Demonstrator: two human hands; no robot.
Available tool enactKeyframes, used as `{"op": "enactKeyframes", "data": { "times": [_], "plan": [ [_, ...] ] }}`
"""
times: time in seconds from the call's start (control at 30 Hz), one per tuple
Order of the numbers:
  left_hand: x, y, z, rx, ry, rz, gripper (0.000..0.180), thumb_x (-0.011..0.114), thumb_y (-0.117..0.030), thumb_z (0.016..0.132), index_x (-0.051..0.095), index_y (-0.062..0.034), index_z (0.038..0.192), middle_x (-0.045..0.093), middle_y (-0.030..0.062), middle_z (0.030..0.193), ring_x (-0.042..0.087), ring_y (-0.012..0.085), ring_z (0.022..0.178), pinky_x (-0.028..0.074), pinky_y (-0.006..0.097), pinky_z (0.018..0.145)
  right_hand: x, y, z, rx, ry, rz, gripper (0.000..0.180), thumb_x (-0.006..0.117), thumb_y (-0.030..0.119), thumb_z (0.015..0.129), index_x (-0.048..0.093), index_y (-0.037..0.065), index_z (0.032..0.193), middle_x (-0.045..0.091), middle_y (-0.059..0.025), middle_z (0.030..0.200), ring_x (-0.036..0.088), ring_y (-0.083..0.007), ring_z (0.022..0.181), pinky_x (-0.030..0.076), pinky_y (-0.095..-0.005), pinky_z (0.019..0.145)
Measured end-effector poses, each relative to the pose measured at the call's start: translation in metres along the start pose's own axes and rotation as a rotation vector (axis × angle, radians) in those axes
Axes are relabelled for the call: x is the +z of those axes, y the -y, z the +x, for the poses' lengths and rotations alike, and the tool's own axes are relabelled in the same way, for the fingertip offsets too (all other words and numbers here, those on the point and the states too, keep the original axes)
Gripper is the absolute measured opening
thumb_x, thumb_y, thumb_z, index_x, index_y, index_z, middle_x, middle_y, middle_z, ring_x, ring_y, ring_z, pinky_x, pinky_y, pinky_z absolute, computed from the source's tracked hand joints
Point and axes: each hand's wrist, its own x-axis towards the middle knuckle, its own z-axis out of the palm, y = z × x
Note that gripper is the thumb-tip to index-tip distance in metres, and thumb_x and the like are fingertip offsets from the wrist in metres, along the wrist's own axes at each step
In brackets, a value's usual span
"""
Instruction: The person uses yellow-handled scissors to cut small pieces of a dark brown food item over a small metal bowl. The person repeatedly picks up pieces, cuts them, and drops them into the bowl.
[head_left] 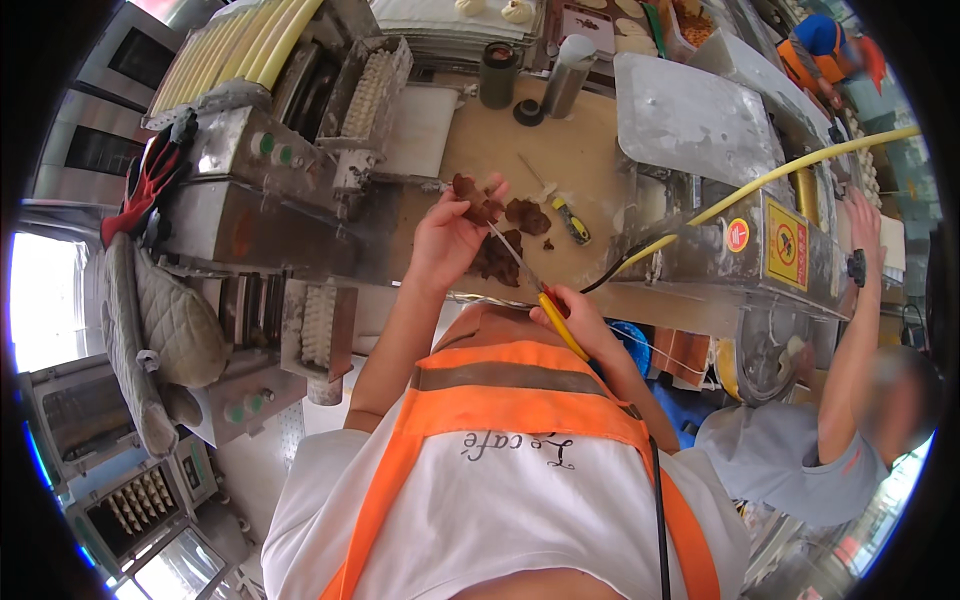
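My left hand is raised over the brown worktop, its fingers closed on a crumpled dark reddish-brown piece. My right hand grips the yellow and red handle of a long tool with a slim metal blade. The blade's tip reaches the brown piece at my left fingers; the tool's exact kind is unclear. Below and beside my left hand lie more crumpled brown pieces, and another brown lump. To their right rests a screwdriver with a yellow and black handle.
Two dark and silver cylinders stand at the back. Metal machines line the left. On the right, a yellow hose crosses a machine with warning labels. A co-worker in grey reaches toward it.
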Motion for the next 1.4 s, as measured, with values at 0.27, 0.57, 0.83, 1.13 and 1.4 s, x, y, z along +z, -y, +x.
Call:
{"op": "enactKeyframes", "data": {
  "times": [0.27, 0.57, 0.83, 1.13, 1.4],
  "plan": [
    [0.012, 0.009, -0.004, 0.006, -0.047, 0.115, 0.031, 0.036, 0.0, 0.083, 0.047, -0.006, 0.111, 0.043, 0.0231, 0.129, 0.042, 0.0338, 0.121, 0.037, 0.04, 0.098, 0.012, -0.009, 0.009, -0.057, -0.007, 0.13, 0.035, 0.065, 0.034, 0.082, 0.054, 0.001, 0.089, 0.047, 0.0015, 0.066, 0.041, -0.0056, 0.056, 0.032, -0.0214, 0.047],
    [0.016, 0.011, -0.003, 0.035, -0.087, 0.206, 0.03, 0.031, 0.0, 0.086, 0.043, -0.0048, 0.113, 0.044, 0.0244, 0.127, 0.045, 0.0338, 0.119, 0.04, 0.04, 0.096, 0.013, -0.004, 0.009, 0.027, -0.026, 0.182, 0.039, 0.069, 0.035, 0.078, 0.055, -0.001, 0.084, 0.049, -0.0032, 0.067, 0.042, -0.0099, 0.063, 0.038, -0.0261, 0.057],
    [0.019, 0.012, -0.003, 0.03, -0.112, 0.19, 0.03, 0.03, 0.001, 0.086, 0.043, -0.0049, 0.112, 0.044, 0.0252, 0.126, 0.046, 0.034, 0.117, 0.041, 0.041, 0.094, 0.014, 0.002, 0.007, 0.041, -0.017, 0.196, 0.038, 0.068, 0.033, 0.079, 0.056, -0.002, 0.087, 0.055, -0.0051, 0.071, 0.045, -0.0095, 0.065, 0.04, -0.0256, 0.059],
    [0.02, 0.012, -0.003, 0.052, -0.125, 0.201, 0.031, 0.03, 0.003, 0.085, 0.04, -0.0045, 0.113, 0.046, 0.0249, 0.124, 0.047, 0.0341, 0.116, 0.041, 0.041, 0.093, 0.014, 0.008, 0.003, 0.03, -0.027, 0.192, 0.037, 0.068, 0.033, 0.079, 0.059, -0.002, 0.087, 0.061, -0.0069, 0.073, 0.05, -0.0092, 0.065, 0.042, -0.0257, 0.06],
    [0.023, 0.021, -0.003, 0.093, -0.133, 0.275, 0.035, 0.03, 0.003, 0.084, 0.038, -0.0029, 0.117, 0.045, 0.0236, 0.124, 0.049, 0.0326, 0.114, 0.042, 0.039, 0.09, 0.019, 0.0, 0.009, 0.021, -0.055, 0.064, 0.051, 0.065, 0.048, 0.077, 0.058, -0.002, 0.085, 0.056, -0.0134, 0.067, 0.05, -0.0182, 0.059, 0.041, -0.0302, 0.056]
  ]
}}
